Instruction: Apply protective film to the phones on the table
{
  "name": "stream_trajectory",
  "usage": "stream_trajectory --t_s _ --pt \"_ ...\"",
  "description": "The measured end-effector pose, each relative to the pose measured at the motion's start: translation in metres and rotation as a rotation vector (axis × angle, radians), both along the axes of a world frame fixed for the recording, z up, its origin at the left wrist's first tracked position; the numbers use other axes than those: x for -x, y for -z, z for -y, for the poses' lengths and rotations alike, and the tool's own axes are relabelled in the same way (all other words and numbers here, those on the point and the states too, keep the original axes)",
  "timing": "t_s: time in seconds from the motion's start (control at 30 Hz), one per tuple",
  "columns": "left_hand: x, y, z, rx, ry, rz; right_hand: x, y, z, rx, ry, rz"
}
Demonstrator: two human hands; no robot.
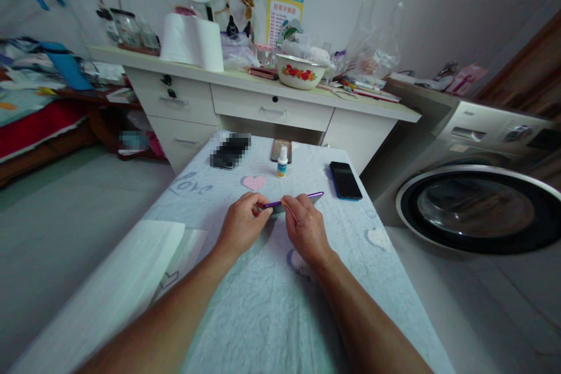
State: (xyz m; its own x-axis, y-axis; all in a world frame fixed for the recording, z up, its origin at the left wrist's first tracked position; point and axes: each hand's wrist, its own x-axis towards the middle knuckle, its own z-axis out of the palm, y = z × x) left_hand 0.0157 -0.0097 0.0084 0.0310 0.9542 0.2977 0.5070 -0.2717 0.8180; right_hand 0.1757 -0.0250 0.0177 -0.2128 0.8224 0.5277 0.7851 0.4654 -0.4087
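Over the middle of the cloth-covered table (245,280), a thin purple-edged phone (314,196) is held tilted, its edge toward me. My left hand (244,223) pinches its left end between thumb and fingers. My right hand (307,228) is closed at the phone's near edge, fingers curled; whether a small item sits in them is hidden. Beyond the hands stands a small white spray bottle (282,162) with a blue and yellow label, in front of a flat brown-rimmed case (276,151). A dark phone (346,180) lies to the right. At the far left is a pixelated dark item (230,151).
Behind the table runs a white desk (272,112) bearing a paper roll (191,42), a flowered bowl (300,73) and plastic bags (372,52). A washing machine (477,169) stands at the right. A bed (39,123) is at the left.
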Motion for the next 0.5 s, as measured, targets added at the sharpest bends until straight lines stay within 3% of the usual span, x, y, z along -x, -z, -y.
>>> stream_trajectory --t_s 0.2,0.5 --pt "0.000 -0.001 0.000 0.006 0.003 0.006 -0.003 0.001 -0.003 0.000 0.009 -0.014" --pt "0.000 -0.006 0.002 0.002 -0.022 -0.007 -0.017 -0.003 -0.007 -0.011 0.159 -0.001"
